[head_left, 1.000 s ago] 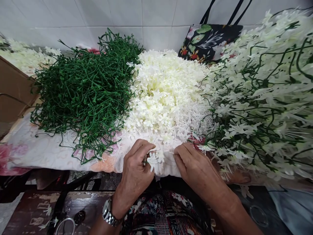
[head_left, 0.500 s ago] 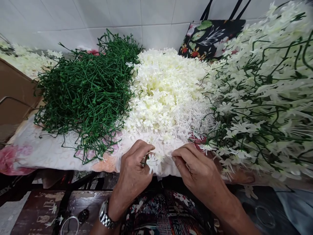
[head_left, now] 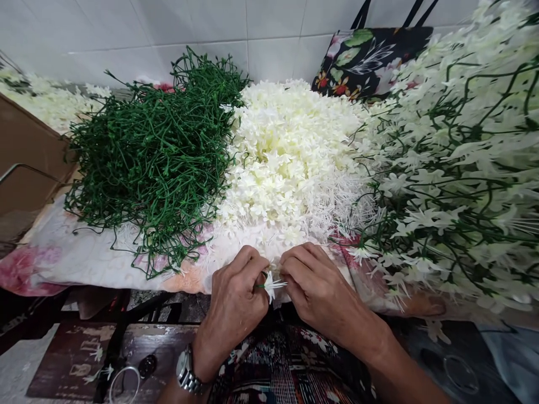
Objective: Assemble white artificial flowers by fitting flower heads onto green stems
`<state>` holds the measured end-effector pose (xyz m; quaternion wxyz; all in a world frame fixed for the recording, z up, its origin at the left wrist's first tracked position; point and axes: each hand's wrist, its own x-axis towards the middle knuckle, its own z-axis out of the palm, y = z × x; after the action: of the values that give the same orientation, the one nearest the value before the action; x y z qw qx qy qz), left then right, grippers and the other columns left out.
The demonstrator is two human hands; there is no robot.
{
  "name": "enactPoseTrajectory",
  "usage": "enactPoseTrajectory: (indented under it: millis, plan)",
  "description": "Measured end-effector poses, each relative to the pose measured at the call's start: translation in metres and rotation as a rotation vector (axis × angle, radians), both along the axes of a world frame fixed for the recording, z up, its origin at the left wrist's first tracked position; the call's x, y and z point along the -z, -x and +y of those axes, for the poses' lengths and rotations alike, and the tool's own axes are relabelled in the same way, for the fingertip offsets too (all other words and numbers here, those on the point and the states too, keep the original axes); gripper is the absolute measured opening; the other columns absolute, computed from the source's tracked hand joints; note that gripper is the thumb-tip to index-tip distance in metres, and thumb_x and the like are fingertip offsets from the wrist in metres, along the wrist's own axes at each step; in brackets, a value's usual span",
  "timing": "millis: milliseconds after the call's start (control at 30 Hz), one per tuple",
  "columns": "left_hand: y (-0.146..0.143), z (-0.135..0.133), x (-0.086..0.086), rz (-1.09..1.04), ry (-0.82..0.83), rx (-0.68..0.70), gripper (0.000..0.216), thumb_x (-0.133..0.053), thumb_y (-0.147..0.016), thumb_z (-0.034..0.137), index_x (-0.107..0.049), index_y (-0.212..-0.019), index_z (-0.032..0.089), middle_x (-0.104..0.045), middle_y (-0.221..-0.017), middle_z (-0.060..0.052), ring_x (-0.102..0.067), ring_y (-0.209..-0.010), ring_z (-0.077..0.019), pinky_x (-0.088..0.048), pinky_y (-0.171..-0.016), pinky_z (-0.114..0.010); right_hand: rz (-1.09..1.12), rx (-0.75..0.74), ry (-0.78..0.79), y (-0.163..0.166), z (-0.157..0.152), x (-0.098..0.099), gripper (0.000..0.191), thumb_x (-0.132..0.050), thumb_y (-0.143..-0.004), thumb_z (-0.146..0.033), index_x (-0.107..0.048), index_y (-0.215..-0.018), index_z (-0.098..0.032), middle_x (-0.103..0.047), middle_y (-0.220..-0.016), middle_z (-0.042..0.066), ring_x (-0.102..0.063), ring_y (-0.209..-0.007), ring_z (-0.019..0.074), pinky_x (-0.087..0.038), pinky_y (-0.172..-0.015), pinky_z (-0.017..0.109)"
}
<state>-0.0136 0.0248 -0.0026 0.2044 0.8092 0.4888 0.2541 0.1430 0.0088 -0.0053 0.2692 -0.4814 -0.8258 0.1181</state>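
Observation:
My left hand (head_left: 241,293) is closed in a pinch on the green stem of a small white artificial flower (head_left: 272,285). The flower points to the right, its thin white stamens sticking out past the petals. Close beside it, my right hand (head_left: 316,276) has its fingers pressed together near the stamen tips. Whatever its fingertips hold is hidden. Beyond my hands lies a heap of loose white blossoms (head_left: 286,151), with a tangled pile of green plastic stems (head_left: 151,151) to its left. Fine white stamen pieces (head_left: 343,205) lie at the heap's right side.
A tall mass of assembled white flowers (head_left: 458,196) fills the right side. A black floral bag (head_left: 370,62) leans on the tiled wall (head_left: 189,28). At left stands a cardboard box (head_left: 31,151). A flowered cloth (head_left: 96,255) covers the table, whose front edge is by my wrists.
My right hand has moved left, close to my left hand. The white flower in my left hand has turned from drooping to pointing right, with its green stem now showing.

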Motion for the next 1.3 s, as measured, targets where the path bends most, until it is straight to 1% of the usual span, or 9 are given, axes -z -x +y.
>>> enactPoseTrajectory:
  millis: [267,433,533,633,767,900,1000,1133,1300]
  plan:
    - [-0.001,-0.003,0.005,-0.022,-0.066,-0.001,0.032,-0.039,-0.057,-0.006,-0.057,-0.070,0.017,-0.050,-0.067,0.000,-0.044,-0.053,-0.0116,-0.034,-0.048,-0.023,0.086,0.101,-0.088,-0.011,-0.003,-0.002,0.021,-0.041,-0.084,-0.002,-0.049,-0.071,-0.016,-0.053,-0.073,0.006,-0.046,-0.072,0.0181,-0.039,-0.067,0.034]
    - [0.001,-0.006,-0.001,-0.337,-0.147,-0.024,0.032,-0.046,-0.070,-0.004,-0.059,-0.089,0.018,-0.056,-0.074,-0.002,-0.054,-0.065,-0.0130,-0.042,-0.056,-0.022,0.184,0.072,-0.183,-0.018,-0.006,-0.014,0.018,-0.045,-0.083,-0.001,-0.051,-0.077,-0.017,-0.057,-0.075,0.006,-0.050,-0.074,0.0176,-0.041,-0.067,0.033]
    - [-0.002,-0.008,-0.009,-0.417,-0.071,0.019,0.025,-0.052,-0.075,0.002,-0.059,-0.094,0.018,-0.060,-0.078,-0.002,-0.056,-0.066,-0.0130,-0.043,-0.056,-0.022,0.228,0.028,-0.194,-0.016,-0.008,-0.019,0.019,-0.046,-0.082,0.000,-0.051,-0.079,-0.018,-0.057,-0.076,0.005,-0.051,-0.075,0.0174,-0.042,-0.066,0.032]
    - [-0.007,-0.010,-0.016,-0.427,0.058,0.069,0.015,-0.053,-0.076,0.006,-0.058,-0.083,0.018,-0.059,-0.070,0.000,-0.052,-0.058,-0.0111,-0.040,-0.051,-0.021,0.269,-0.016,-0.176,-0.012,-0.010,-0.023,0.018,-0.046,-0.082,0.000,-0.052,-0.080,-0.017,-0.056,-0.076,0.005,-0.050,-0.076,0.0167,-0.043,-0.066,0.031]
    - [-0.011,-0.012,-0.019,-0.521,0.125,-0.027,0.012,-0.053,-0.080,0.012,-0.056,-0.069,0.017,-0.056,-0.061,0.002,-0.051,-0.054,-0.0100,-0.039,-0.051,-0.021,0.292,-0.013,-0.165,-0.009,-0.012,-0.028,0.016,-0.047,-0.083,0.000,-0.053,-0.079,-0.014,-0.056,-0.077,0.007,-0.051,-0.078,0.0165,-0.043,-0.067,0.031]
    - [-0.013,-0.012,-0.019,-0.643,0.193,-0.120,0.014,-0.055,-0.078,0.015,-0.056,-0.065,0.017,-0.057,-0.062,0.001,-0.054,-0.059,-0.0113,-0.043,-0.054,-0.021,0.286,0.054,-0.147,-0.007,-0.014,-0.028,0.014,-0.048,-0.084,-0.003,-0.055,-0.079,-0.014,-0.058,-0.086,0.009,-0.055,-0.087,0.0180,-0.045,-0.073,0.033]
    - [-0.013,-0.013,-0.016,-0.683,0.212,-0.182,0.013,-0.055,-0.076,0.012,-0.055,-0.064,0.017,-0.057,-0.063,0.002,-0.053,-0.060,-0.0113,-0.043,-0.056,-0.020,0.288,0.098,-0.128,-0.004,-0.016,-0.029,0.014,-0.048,-0.083,-0.004,-0.054,-0.078,-0.015,-0.059,-0.085,0.009,-0.056,-0.084,0.0179,-0.046,-0.071,0.033]
    - [-0.013,-0.014,-0.009,-0.691,0.235,-0.279,0.013,-0.055,-0.074,0.011,-0.054,-0.063,0.018,-0.055,-0.062,0.003,-0.049,-0.055,-0.0105,-0.040,-0.050,-0.020,0.322,0.138,-0.141,-0.002,-0.019,-0.034,0.013,-0.048,-0.083,-0.005,-0.052,-0.078,-0.016,-0.060,-0.086,0.007,-0.057,-0.082,0.0169,-0.047,-0.071,0.033]
    - [-0.012,-0.013,-0.010,-0.676,0.194,-0.245,0.013,-0.055,-0.074,0.009,-0.055,-0.063,0.018,-0.058,-0.063,0.002,-0.053,-0.058,-0.0114,-0.042,-0.052,-0.020,0.265,0.139,-0.116,-0.002,-0.014,-0.034,0.013,-0.048,-0.083,-0.007,-0.054,-0.076,-0.017,-0.062,-0.088,0.008,-0.058,-0.083,0.0187,-0.049,-0.071,0.034]
